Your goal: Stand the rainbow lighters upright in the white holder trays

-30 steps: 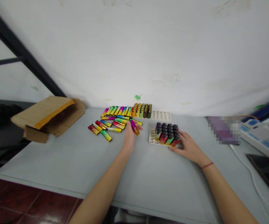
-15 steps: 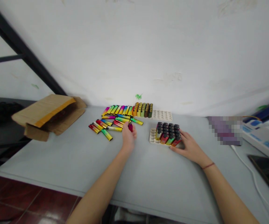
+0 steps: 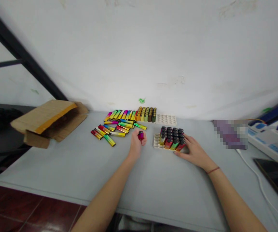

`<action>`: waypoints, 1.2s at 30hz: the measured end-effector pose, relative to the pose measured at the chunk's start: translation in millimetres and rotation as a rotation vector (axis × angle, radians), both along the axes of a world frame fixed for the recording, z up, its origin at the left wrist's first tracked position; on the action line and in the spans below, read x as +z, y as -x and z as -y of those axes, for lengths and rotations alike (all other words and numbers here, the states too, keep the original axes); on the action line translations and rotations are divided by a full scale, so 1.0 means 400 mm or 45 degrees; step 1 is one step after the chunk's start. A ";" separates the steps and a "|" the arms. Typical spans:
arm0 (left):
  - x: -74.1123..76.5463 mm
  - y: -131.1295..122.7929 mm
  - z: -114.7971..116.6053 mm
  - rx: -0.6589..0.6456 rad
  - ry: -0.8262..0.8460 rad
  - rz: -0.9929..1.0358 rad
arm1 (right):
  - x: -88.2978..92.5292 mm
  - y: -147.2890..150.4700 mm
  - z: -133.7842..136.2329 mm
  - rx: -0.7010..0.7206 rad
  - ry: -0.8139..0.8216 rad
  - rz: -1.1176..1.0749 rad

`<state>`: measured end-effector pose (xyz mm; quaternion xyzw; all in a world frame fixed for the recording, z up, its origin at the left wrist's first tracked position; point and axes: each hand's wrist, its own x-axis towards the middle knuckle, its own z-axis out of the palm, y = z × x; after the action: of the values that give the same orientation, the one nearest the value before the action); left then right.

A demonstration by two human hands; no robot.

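Observation:
My left hand point(image 3: 136, 145) is closed round a purple-red lighter point(image 3: 141, 136), whose dark top end points up. It is held over the table between the loose lighters and a white tray point(image 3: 156, 141). Several lighters point(image 3: 174, 138) with black tops stand upright in that tray; its left-hand holes show bare. My right hand point(image 3: 194, 151) steadies the tray's right side, thumb along the front corner and fingers against the right edge. To the left lie several shiny multicoloured lighters point(image 3: 116, 134), some in a row at the back, others scattered.
Against the wall stands a block of upright lighters point(image 3: 146, 114) beside another white tray point(image 3: 166, 119). An open cardboard box point(image 3: 54, 119) lies at the left. To the right are a dark phone point(image 3: 274, 177), a white cable point(image 3: 254, 172) and a power strip point(image 3: 271, 140).
My left hand has moved right, away from the loose lighters and towards the tray, with the purple-red lighter in it. My right hand stays at the tray.

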<state>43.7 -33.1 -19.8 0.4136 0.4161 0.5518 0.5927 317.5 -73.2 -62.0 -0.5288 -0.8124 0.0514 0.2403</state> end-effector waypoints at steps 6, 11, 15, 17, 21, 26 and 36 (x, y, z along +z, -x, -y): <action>-0.022 -0.015 0.041 -0.237 -0.470 -0.363 | 0.009 0.005 0.002 -0.005 0.000 0.012; -0.009 -0.020 0.050 -0.199 -0.914 -0.755 | 0.009 0.005 0.003 0.001 -0.010 0.005; -0.004 -0.014 0.037 -0.268 -1.021 -0.891 | 0.012 0.006 0.003 0.009 -0.009 0.002; -0.004 -0.012 0.033 -0.313 -1.040 -0.934 | 0.015 0.007 0.004 0.012 -0.013 -0.003; -0.011 -0.010 0.032 -0.344 -1.084 -1.016 | 0.019 0.010 0.004 0.019 -0.003 -0.007; -0.020 -0.006 0.027 -0.220 -1.112 -1.038 | 0.012 0.009 0.002 -0.013 0.008 -0.001; 0.012 0.005 0.031 -0.152 -1.256 -1.175 | 0.007 0.005 0.004 0.001 0.005 -0.006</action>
<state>41.6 -45.4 -15.2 0.8512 0.3022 0.4103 0.1258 315.4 -74.6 -59.1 -0.5288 -0.8120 0.0544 0.2409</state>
